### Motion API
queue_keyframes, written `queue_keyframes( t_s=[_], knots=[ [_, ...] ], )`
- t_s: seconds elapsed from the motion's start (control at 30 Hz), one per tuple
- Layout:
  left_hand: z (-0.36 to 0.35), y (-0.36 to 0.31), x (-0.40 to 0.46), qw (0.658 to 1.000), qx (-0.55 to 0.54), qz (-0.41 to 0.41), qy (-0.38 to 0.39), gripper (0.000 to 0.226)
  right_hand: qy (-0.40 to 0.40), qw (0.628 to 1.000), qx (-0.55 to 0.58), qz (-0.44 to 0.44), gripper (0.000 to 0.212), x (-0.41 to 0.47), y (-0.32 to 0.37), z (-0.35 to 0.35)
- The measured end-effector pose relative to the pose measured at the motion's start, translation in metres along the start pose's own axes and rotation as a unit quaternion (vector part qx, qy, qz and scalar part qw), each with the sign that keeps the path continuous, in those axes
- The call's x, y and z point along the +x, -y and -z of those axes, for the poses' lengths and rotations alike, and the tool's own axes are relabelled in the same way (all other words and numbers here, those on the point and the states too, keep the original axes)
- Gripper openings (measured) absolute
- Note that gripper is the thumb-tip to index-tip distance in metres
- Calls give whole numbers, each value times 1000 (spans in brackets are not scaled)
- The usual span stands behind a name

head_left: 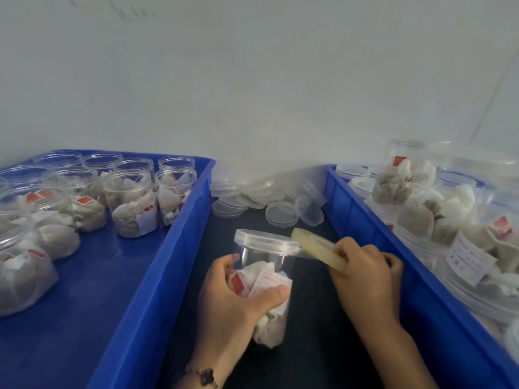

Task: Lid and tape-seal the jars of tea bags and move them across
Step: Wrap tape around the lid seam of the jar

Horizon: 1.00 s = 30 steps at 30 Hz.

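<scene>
Left hand grips the lidded jar of tea bags, upright between the blue trays; right hand holds the tape roll just right of the lid, touching its rim.

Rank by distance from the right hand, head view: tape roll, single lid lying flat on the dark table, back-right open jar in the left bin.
1. Tape roll, gripped in the right hand.
2. Flat lid, on the table beyond the hand.
3. Open jar, far corner of the left bin.
</scene>
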<state>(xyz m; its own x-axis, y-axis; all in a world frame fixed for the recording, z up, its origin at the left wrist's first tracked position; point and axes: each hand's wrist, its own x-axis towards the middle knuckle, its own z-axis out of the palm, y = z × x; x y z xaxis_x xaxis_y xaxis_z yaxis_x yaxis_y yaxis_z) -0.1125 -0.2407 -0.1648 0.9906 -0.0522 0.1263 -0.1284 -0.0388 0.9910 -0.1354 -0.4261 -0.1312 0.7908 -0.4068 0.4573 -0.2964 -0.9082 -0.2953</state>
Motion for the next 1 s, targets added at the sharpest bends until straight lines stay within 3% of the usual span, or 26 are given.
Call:
queue_keyframes(
  t_s=[0.2, 0.37, 0.53, 0.7, 0.73, 0.8, 0.83, 0.87, 0.9, 0.93, 1.0],
  knots=[
    [3, -12, -3, 972, -133, 83, 172, 81, -9, 999, 34, 19, 14, -5, 0, -5],
    [-1, -13, -11, 932, -202, 94, 286, 70, -12, 998, 58, 34, 23, -6, 2, -7],
    [-4, -17, -15, 894, -272, 141, 327, 69, -32, 996, 83, 25, 17, -8, 2, -5],
    [-2, -23, -20, 857, -312, 232, 338, 69, -28, 992, 123, 10, 25, -10, 7, -1],
    [-6, -29, -22, 866, -293, 232, 332, 73, -21, 992, 121, 5, 29, -11, 10, -2],
    [-9, -33, -32, 890, -282, 148, 327, 71, -2, 985, 165, -50, 37, -13, 16, -1],
    [-7, -35, -33, 904, -242, 87, 342, 63, -2, 967, 238, -96, 39, -14, 19, 1],
    [-7, -39, -33, 919, -223, 100, 310, 34, -26, 943, 308, -124, 40, -15, 22, 3],
    [-4, -37, -31, 942, -212, 107, 237, 35, -45, 930, 338, -137, 42, -17, 23, 7],
    [-8, -39, -32, 959, -154, 112, 210, 82, -57, 930, 336, -134, 41, -18, 24, 7],
    [-16, -28, -26, 960, -157, 134, 187, 73, -40, 958, 261, -111, 35, -21, 22, 2]
  ],
)
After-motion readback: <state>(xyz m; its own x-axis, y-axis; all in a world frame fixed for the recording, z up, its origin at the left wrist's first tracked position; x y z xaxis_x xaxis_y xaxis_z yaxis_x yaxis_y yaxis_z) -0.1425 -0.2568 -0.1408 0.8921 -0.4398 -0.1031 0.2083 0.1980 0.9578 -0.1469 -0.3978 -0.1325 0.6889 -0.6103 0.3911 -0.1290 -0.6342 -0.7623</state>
